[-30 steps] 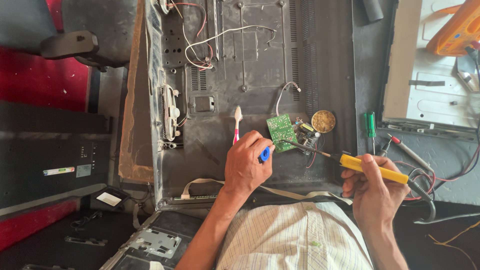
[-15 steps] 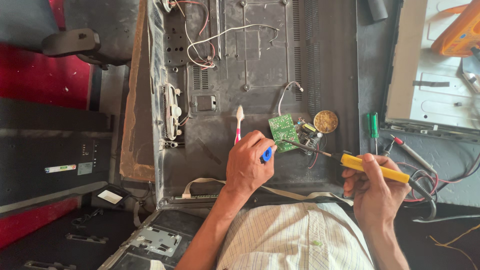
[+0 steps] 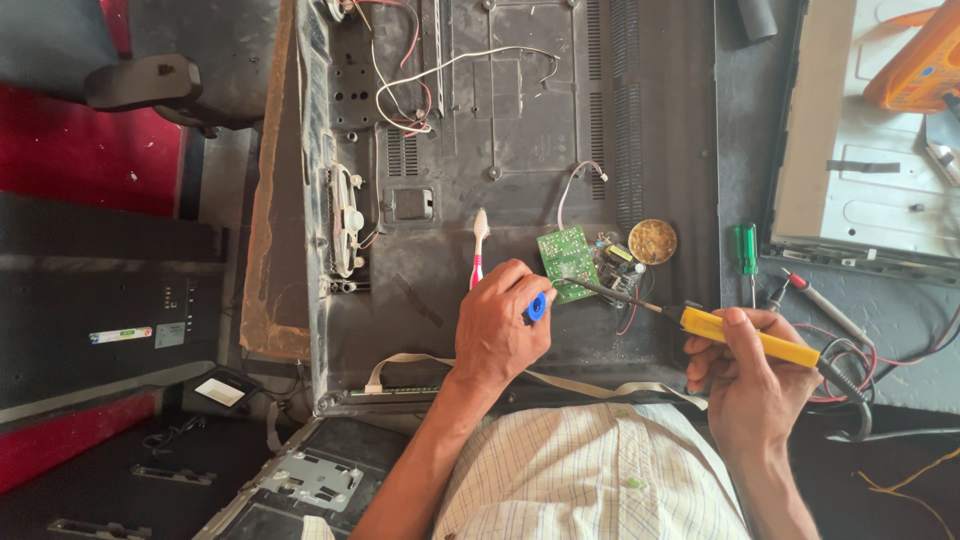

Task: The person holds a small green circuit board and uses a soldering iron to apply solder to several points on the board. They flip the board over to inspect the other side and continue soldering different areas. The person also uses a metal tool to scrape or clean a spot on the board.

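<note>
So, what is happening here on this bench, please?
A person is soldering. The right hand holds a yellow soldering iron, its tip on a small green circuit board. The left hand grips a blue-ended tool next to the board. The board lies on the black back cover of a large appliance, with a toothbrush and a round tin near it. A green screwdriver lies to the right.

Yellow-handled soldering iron (image 3: 740,335) tip touching small green circuit board (image 3: 567,262).
</note>
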